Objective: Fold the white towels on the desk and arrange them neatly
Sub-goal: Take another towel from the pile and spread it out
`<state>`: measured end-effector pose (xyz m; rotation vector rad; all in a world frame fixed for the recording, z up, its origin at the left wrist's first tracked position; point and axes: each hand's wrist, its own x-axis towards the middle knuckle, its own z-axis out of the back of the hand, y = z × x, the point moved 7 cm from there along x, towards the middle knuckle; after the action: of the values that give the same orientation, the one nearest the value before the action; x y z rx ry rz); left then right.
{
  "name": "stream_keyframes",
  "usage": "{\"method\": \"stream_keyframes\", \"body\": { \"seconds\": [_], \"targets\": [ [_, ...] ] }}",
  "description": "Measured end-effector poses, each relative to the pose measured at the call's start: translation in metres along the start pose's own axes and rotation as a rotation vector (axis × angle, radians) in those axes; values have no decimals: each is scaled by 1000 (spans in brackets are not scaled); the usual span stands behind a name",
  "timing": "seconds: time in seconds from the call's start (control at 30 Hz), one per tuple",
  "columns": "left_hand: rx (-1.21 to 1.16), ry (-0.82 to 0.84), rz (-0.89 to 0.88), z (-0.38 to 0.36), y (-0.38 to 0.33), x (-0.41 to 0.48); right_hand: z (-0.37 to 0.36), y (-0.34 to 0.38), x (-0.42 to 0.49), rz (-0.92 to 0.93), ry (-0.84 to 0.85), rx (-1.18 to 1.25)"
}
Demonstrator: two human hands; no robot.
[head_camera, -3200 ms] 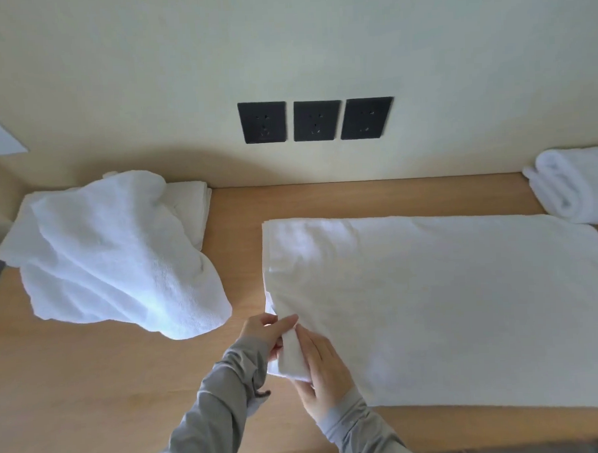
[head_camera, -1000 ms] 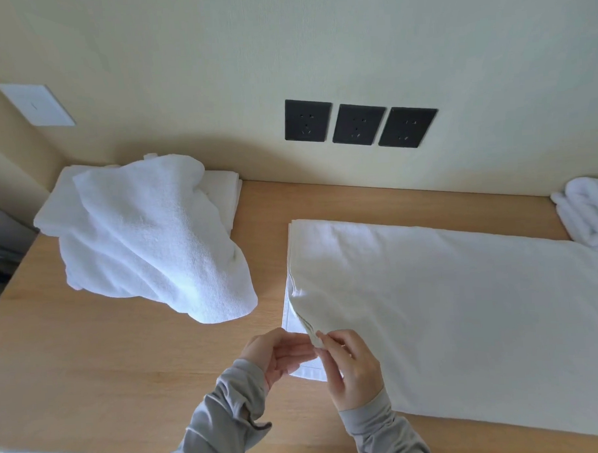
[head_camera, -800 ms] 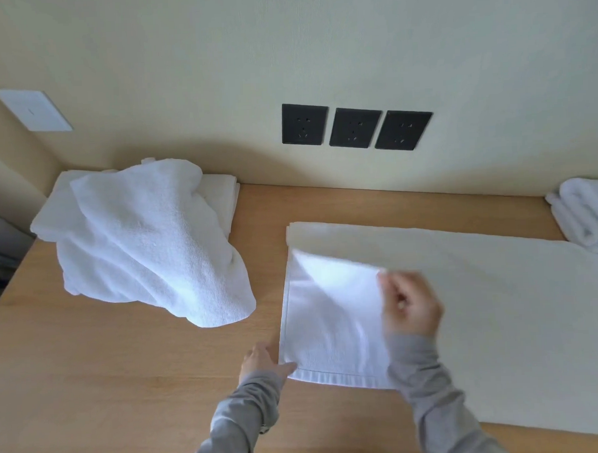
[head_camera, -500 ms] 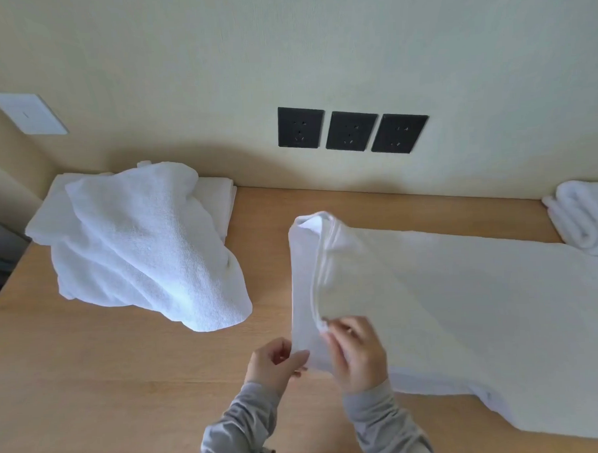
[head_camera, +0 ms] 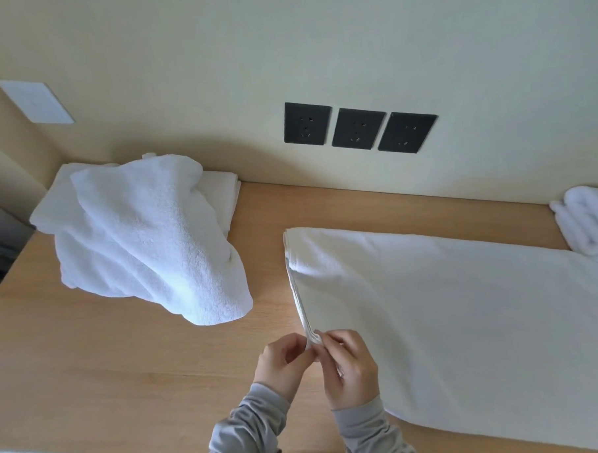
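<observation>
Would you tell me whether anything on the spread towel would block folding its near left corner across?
Nothing visible does: the spread towel is bare, its corner pinched by the left hand and right hand.

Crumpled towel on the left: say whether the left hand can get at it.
Probably yes: only bare desk separates the left hand and the crumpled towel, though it must first let go of the flat towel.

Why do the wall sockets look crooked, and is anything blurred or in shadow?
Head view: the wide-angle lens skews the sockets and slants the desk; light is soft, with a faint shadow on the wall behind the crumpled towel; the left hand and right hand pinching the flat towel look sharp.
</observation>
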<state>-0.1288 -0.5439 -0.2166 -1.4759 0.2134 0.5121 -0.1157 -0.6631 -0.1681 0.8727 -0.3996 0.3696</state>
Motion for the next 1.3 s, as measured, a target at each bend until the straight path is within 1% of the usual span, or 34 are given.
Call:
{"method": "stream_keyframes", "body": {
  "seconds": [0.23,0.33,0.37,0.43,0.47,0.5,0.57,0.6,0.63,0.67,0.77,0.9,0.93,1.0,1.17,1.3],
  "targets": [
    [-92,-9,-24,3,6,-6,-4,0,-7,-24,80,49],
    [-150,7,31,-2,10,-8,-4,-4,-15,-55,124,104],
    [-90,-15,44,-3,12,-7,-5,-4,-19,-58,145,117],
    [102,-120,66,1,16,-5,-7,-6,-27,-81,203,186],
    [164,-179,74,5,16,-4,-8,-10,-28,-132,234,248],
    [192,-209,76,7,18,-3,-9,-18,-26,-232,268,326],
    [224,-206,77,10,19,1,-16,-38,-18,-524,359,512],
    [238,-200,73,11,17,2,-20,-48,-11,-611,410,540],
    [244,-195,69,13,16,3,-24,-52,1,-597,474,494],
    [248,-192,65,14,15,4,-27,-52,17,-506,542,405],
    [237,-173,52,14,12,3,-51,-41,63,-149,760,135],
    [213,-145,24,14,10,1,-106,-38,91,300,1165,-220],
    [207,-151,24,14,11,-1,-118,-41,95,400,1229,-321],
    [205,-180,27,17,15,-5,-136,-50,108,538,1274,-491],
    [201,-323,111,30,42,-17,-168,-74,152,677,1341,-772],
    [187,-413,203,39,69,-25,-182,-86,172,869,1325,-849]
  ]
}}
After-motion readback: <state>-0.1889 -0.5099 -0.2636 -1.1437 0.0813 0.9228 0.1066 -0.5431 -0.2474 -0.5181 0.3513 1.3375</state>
